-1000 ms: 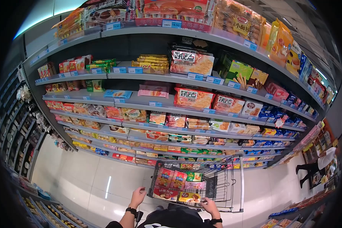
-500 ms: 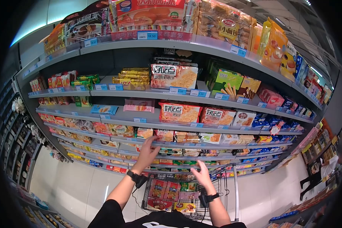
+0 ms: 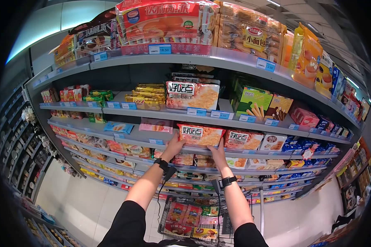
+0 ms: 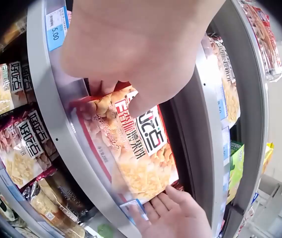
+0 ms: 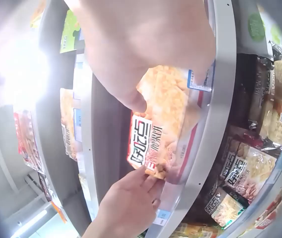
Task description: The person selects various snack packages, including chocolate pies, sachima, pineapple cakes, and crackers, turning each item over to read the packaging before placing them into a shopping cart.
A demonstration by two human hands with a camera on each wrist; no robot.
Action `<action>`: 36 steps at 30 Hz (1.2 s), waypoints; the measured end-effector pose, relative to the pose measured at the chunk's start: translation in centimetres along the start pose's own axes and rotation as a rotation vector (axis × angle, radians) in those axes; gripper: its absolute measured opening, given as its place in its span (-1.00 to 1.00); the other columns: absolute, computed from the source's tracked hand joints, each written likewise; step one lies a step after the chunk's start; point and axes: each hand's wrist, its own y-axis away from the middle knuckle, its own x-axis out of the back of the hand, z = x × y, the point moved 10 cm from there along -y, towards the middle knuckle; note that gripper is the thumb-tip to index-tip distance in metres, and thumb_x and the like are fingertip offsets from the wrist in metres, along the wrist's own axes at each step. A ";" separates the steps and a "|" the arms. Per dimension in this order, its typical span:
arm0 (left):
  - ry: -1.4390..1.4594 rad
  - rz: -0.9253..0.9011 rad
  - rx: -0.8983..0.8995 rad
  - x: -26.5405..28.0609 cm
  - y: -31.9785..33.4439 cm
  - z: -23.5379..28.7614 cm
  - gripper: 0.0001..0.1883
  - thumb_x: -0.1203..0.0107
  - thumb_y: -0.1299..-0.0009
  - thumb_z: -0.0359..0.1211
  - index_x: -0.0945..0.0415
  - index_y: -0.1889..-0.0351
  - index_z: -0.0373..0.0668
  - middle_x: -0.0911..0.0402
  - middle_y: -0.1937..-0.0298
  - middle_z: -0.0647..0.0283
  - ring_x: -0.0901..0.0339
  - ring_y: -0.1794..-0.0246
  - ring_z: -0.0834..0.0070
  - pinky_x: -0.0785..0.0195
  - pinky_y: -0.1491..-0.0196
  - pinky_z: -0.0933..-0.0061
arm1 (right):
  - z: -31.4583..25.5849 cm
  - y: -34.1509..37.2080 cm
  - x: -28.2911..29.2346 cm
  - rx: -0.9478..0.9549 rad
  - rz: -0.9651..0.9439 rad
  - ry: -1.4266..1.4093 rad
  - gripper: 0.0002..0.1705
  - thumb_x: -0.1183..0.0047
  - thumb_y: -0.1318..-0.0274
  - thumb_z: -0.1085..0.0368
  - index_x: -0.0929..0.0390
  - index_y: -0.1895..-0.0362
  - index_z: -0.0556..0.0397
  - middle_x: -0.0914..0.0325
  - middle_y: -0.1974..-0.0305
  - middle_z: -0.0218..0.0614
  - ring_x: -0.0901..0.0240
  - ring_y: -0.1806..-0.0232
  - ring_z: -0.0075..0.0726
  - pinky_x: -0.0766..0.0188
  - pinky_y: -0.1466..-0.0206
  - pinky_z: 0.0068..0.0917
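A red biscuit package with white label panel (image 3: 200, 136) stands on a middle shelf, held at both ends. At its left end my left hand (image 3: 174, 148) grips it; my right hand (image 3: 217, 155) grips the lower right corner. In the left wrist view the left hand (image 4: 136, 49) covers one end of the package (image 4: 131, 144), its fingers partly hidden behind it, and the right hand (image 4: 175, 215) is at the other end. The right wrist view shows the right hand (image 5: 146, 44) over one end of the package (image 5: 163, 109) and the left hand (image 5: 131, 203) at the other.
Beside the held package stands a similar red one (image 3: 244, 140); a pink packet (image 3: 156, 125) lies to its left. The shelf edge (image 3: 152, 142) has price tags. Below, a wire cart (image 3: 165, 222) holds several packages. At the far right a person (image 3: 342, 222) is partly visible.
Both hands have risen from near the cart to the middle shelf and have taken hold of the red package. The shelves appear slightly nearer.
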 end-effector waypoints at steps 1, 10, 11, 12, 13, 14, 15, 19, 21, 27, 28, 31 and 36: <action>0.127 -0.030 0.032 -0.6 -0.2 -0.6 -0.13 -0.22 -0.46 -0.15 -0.03 -0.58 -0.38 -0.56 -0.31 -0.03 -0.52 -0.28 0.25 -0.28 -0.35 0.37 | 0.1 -0.1 0.0 -0.006 -0.005 -0.002 0.09 -0.24 -0.21 0.33 0.18 -0.67 0.10 -0.23 -0.50 -0.10 -0.32 -0.40 -0.22 -0.25 -0.40 -0.41; 0.363 0.093 -0.309 2.5 6.2 8.1 -0.41 -0.33 -0.40 -0.39 -0.35 -0.35 -0.25 -0.53 -0.22 0.19 -0.52 -0.16 0.45 -0.39 -0.23 0.37 | -2.3 4.8 1.1 0.394 0.107 -0.140 0.05 -0.34 -0.06 0.53 0.06 -0.53 0.08 -0.12 -0.45 -0.08 -0.19 -0.46 -0.19 -0.37 -0.34 -0.17; 0.364 0.099 -0.300 3.9 8.8 9.7 -0.41 -0.33 -0.40 -0.39 -0.35 -0.35 -0.25 -0.53 -0.22 0.19 -0.52 -0.16 0.45 -0.39 -0.23 0.37 | -2.8 7.2 1.4 0.306 0.120 -0.116 -0.02 -0.35 -0.07 0.52 -0.01 -0.48 0.09 -0.18 -0.39 -0.12 -0.29 -0.37 -0.23 -0.41 -0.27 -0.24; 0.407 0.063 -0.265 4.9 11.9 11.1 -0.43 -0.33 -0.41 -0.39 -0.36 -0.34 -0.25 -0.54 -0.22 0.19 -0.52 -0.17 0.45 -0.39 -0.22 0.38 | -3.8 10.3 1.7 0.218 0.132 -0.091 -0.09 -0.36 -0.08 0.50 -0.08 -0.42 0.10 -0.25 -0.33 -0.15 -0.39 -0.28 -0.27 -0.44 -0.21 -0.31; 0.449 0.027 -0.237 5.6 14.3 11.6 -0.45 -0.32 -0.42 -0.40 -0.38 -0.33 -0.25 -0.55 -0.21 0.19 -0.51 -0.18 0.44 -0.39 -0.22 0.39 | -4.6 12.8 2.1 0.284 0.176 0.022 -0.22 -0.38 -0.05 0.48 -0.20 -0.29 0.10 -0.38 -0.13 -0.28 -0.49 -0.01 -0.37 -0.42 -0.12 -0.37; 0.536 -0.080 -0.131 5.6 16.3 10.3 -0.47 -0.31 -0.44 -0.41 -0.39 -0.33 -0.26 -0.57 -0.19 0.21 -0.54 -0.15 0.47 -0.41 -0.20 0.41 | -3.2 14.8 3.5 0.392 0.226 0.172 -0.31 -0.42 -0.01 0.39 -0.32 -0.19 0.12 -0.42 0.02 -0.34 -0.41 0.11 -0.40 -0.38 -0.08 -0.42; 0.623 -0.191 -0.015 5.2 19.1 8.2 -0.49 -0.29 -0.45 -0.42 -0.40 -0.33 -0.27 -0.60 -0.16 0.22 -0.57 -0.13 0.49 -0.43 -0.18 0.43 | -3.0 17.7 3.8 0.369 0.166 0.389 -0.38 -0.46 0.04 0.30 -0.42 -0.09 0.11 -0.43 0.08 -0.30 -0.35 0.10 -0.32 -0.36 -0.10 -0.37; 0.480 -0.135 0.035 4.6 28.7 -2.3 -0.56 -0.27 -0.49 -0.37 -0.46 -0.28 -0.29 -0.67 -0.08 0.26 -0.65 -0.02 0.54 -0.51 -0.12 0.48 | -0.4 28.3 0.5 0.457 0.022 0.763 -0.49 -0.45 -0.02 0.28 -0.45 0.00 0.07 -0.45 0.04 -0.33 -0.42 -0.16 -0.29 -0.30 -0.29 -0.36; 0.758 -0.191 0.331 3.8 33.2 -5.6 -0.56 -0.28 -0.50 -0.33 -0.47 -0.26 -0.30 -0.68 -0.04 0.25 -0.66 -0.01 0.54 -0.52 -0.12 0.47 | 5.5 31.0 -0.2 0.169 -0.119 0.318 -0.53 -0.39 -0.13 0.40 -0.39 -0.04 0.03 -0.45 -0.01 -0.36 -0.43 -0.18 -0.38 -0.36 -0.28 -0.37; 0.709 -0.208 0.457 6.8 41.4 -5.9 -0.48 -0.28 -0.50 -0.27 -0.39 -0.32 -0.32 -0.65 -0.13 0.21 -0.60 -0.12 0.55 -0.48 -0.21 0.45 | 6.4 36.5 -1.0 -0.071 -0.028 0.073 -0.47 -0.32 -0.20 0.45 -0.30 -0.15 0.00 -0.57 0.08 -0.35 -0.57 0.12 -0.53 -0.53 -0.02 -0.51; 0.762 -0.229 0.482 7.0 42.3 -5.2 -0.46 -0.24 -0.53 -0.26 -0.34 -0.36 -0.28 -0.62 -0.18 0.21 -0.60 -0.13 0.52 -0.49 -0.22 0.42 | 6.5 37.0 -1.0 -0.127 -0.030 0.090 -0.43 -0.36 -0.20 0.40 -0.31 -0.19 0.05 -0.54 -0.01 -0.28 -0.56 0.03 -0.49 -0.52 -0.03 -0.49; 1.081 -0.268 0.725 6.0 47.0 -6.8 -0.47 -0.20 -0.55 -0.25 -0.32 -0.38 -0.25 -0.59 -0.23 0.21 -0.59 -0.18 0.48 -0.49 -0.24 0.38 | 4.8 38.4 -2.8 -0.101 -0.055 -0.042 -0.20 -0.30 -0.23 0.39 -0.11 -0.44 0.04 -0.31 -0.34 -0.16 -0.42 -0.28 -0.36 -0.42 -0.32 -0.37; 1.076 -0.244 0.749 7.0 51.1 -6.9 -0.46 -0.16 -0.54 -0.30 -0.28 -0.41 -0.26 -0.56 -0.28 0.10 -0.58 -0.26 0.35 -0.48 -0.32 0.29 | 4.7 42.8 -4.2 -0.230 -0.079 -0.140 0.17 -0.28 -0.24 0.39 0.32 -0.69 -0.02 -0.02 -0.57 -0.05 -0.13 -0.52 -0.26 -0.17 -0.51 -0.33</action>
